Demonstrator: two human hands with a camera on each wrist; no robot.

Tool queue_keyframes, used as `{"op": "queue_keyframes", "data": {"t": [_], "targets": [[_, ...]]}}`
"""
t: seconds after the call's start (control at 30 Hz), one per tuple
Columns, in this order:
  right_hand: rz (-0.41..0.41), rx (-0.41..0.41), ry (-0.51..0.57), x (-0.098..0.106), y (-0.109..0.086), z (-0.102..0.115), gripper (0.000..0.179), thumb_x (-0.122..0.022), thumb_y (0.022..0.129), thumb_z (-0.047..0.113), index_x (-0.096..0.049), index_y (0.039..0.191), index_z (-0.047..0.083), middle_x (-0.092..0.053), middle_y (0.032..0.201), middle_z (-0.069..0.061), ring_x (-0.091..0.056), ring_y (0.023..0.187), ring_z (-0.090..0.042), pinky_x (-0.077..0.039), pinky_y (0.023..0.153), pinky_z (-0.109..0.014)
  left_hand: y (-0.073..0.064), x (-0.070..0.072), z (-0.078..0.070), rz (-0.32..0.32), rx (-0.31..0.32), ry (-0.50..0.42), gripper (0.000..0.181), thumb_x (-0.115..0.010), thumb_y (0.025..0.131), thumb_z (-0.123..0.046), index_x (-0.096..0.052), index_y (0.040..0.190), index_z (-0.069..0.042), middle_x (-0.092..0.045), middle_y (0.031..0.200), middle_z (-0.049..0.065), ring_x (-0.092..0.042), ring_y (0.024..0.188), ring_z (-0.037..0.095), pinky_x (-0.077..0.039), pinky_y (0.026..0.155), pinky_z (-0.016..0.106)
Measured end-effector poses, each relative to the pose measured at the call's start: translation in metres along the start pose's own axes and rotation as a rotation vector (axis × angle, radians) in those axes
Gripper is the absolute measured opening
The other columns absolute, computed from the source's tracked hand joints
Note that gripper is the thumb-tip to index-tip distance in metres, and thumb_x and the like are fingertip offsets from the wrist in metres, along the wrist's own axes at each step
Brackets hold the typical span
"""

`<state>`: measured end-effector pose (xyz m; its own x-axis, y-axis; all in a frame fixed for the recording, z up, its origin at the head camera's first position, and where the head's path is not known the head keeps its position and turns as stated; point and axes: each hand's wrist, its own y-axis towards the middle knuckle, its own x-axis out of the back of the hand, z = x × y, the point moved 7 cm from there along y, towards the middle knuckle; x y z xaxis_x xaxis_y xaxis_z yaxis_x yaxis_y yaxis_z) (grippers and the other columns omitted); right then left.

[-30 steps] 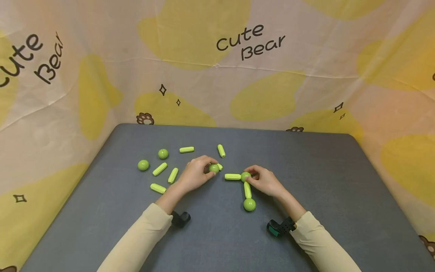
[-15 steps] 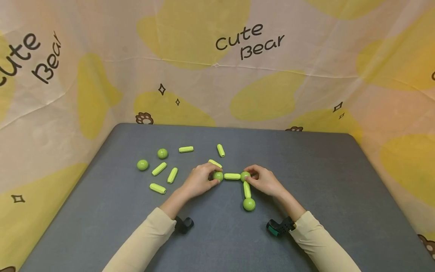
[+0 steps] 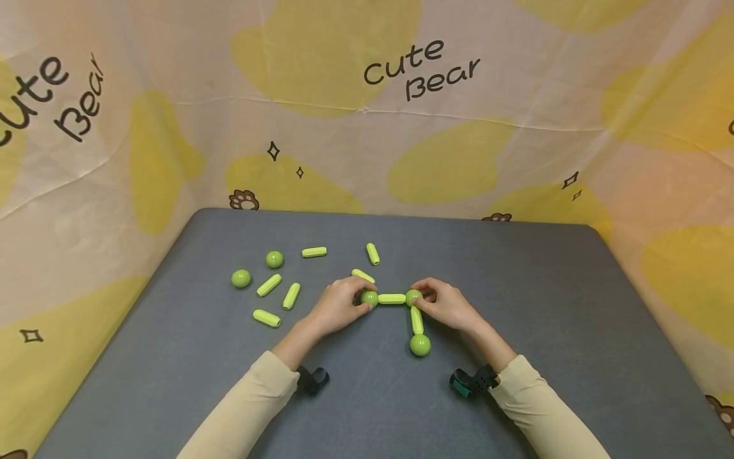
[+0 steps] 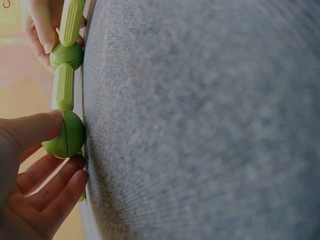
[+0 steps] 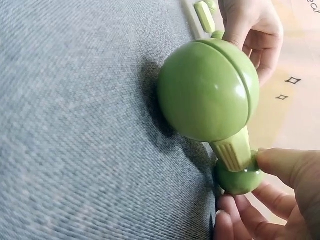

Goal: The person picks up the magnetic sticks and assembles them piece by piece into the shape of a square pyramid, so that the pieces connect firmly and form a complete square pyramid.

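Observation:
My left hand (image 3: pixel 338 305) pinches a green ball (image 4: pixel 74 134) between thumb and fingers, right at the left end of a ribbed light-green rod (image 3: pixel 392 298). The rod's other end meets a corner ball (image 3: pixel 412 297), which my right hand (image 3: pixel 450 307) pinches from the right. From this corner a second rod (image 3: pixel 417 320) runs toward the near side and ends in another ball (image 3: pixel 420 345). That near ball looms large in the right wrist view. Just behind my left fingers lies a loose rod (image 3: pixel 364 275), partly hidden by them.
Two loose balls, one nearer (image 3: pixel 241 278) and one farther (image 3: pixel 274 259), lie left on the grey table (image 3: pixel 545 306). Several loose rods (image 3: pixel 269 285) are scattered around them, with one rod (image 3: pixel 373 254) farther back. A printed cloth (image 3: pixel 321 127) surrounds the table's back and sides.
My left hand has brought its ball right and nearer, from beside the loose rod to the left end of the joined rod. My right hand stays on the corner ball.

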<state>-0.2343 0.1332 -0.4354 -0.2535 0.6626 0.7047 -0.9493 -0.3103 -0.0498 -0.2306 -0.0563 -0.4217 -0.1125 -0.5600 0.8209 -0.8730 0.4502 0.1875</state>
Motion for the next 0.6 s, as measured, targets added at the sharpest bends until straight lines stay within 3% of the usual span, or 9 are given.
{"op": "queue_keyframes", "data": {"t": [0.27, 0.6], "targets": [[0.022, 0.152, -0.127, 0.0, 0.001, 0.015, 0.032, -0.063, 0.086, 0.015, -0.061, 0.116, 0.006, -0.061, 0.1, -0.008, -0.055, 0.081, -0.015, -0.045, 0.068, -0.03, 0.002, -0.001, 0.001, 0.012, 0.011, -0.003, 0.029, -0.074, 0.077, -0.014, -0.067, 0.105, -0.014, -0.064, 0.1, -0.002, -0.058, 0.08, 0.01, -0.046, 0.07, 0.029], [0.022, 0.155, -0.142, 0.003, -0.004, 0.014, 0.026, -0.063, 0.085, 0.014, -0.064, 0.109, 0.006, -0.059, 0.092, -0.005, -0.051, 0.075, -0.016, -0.04, 0.064, -0.028, 0.005, 0.001, -0.004, 0.019, -0.011, -0.003, 0.031, -0.073, 0.078, -0.015, -0.067, 0.108, -0.013, -0.065, 0.099, -0.002, -0.058, 0.081, 0.011, -0.046, 0.071, 0.029]]}}
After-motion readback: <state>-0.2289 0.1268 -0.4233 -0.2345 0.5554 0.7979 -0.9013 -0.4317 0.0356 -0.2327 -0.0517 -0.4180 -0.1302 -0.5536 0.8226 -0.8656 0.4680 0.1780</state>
